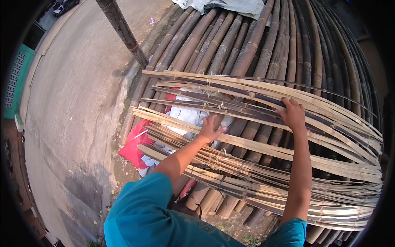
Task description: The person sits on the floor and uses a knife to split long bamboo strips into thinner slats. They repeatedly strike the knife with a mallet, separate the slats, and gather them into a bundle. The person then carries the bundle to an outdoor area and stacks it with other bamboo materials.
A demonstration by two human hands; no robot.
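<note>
Long split bamboo strips point(255, 144) lie crosswise in loose bundles in front of me, some pale and some dark-skinned. My right hand point(293, 113) is over the far bundle, its fingers and thumb bent around a dark bamboo strip point(263, 98). Further left, my left hand point(210, 131) rests at the middle strips with its fingers and thumb spread apart. It appears to touch their edge without gripping. Thin ties point(211, 83) bind the far bundle. Another tied bundle of narrow strips point(218, 160) lies nearer to me, below my left hand.
Whole bamboo poles point(247, 53) lie side by side underneath, running away from me. White sacking point(183, 115) and a red sheet point(135, 140) show under the strips' left ends. An upright bamboo post point(121, 31) stands at the left, beside a concrete road point(78, 103). A grey tarp point(234, 6) covers the far poles.
</note>
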